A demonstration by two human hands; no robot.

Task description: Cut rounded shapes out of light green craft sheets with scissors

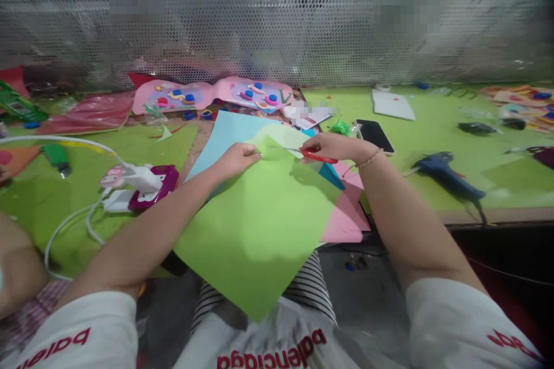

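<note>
A large sheet of light green paper (259, 225) hangs from the table down over my lap. My left hand (239, 159) pinches its upper left edge between thumb and fingers. In my right hand (329, 147) is a pair of red-handled scissors (319, 157), their blades pointing left at the sheet's upper part. A paler green rounded piece (281, 137) lies just behind the blades; whether it is joined to the sheet I cannot tell. Under the green sheet are light blue paper (225, 130) and pink paper (346, 216).
A power strip (156, 187) with plugs and white cables lies left. On the right are a phone (374, 136) and a blue glue gun (450, 176). Pink decorated pieces (175, 97) stand at the back against a perforated metal panel (277, 29). Another person's arm (17, 262) shows at far left.
</note>
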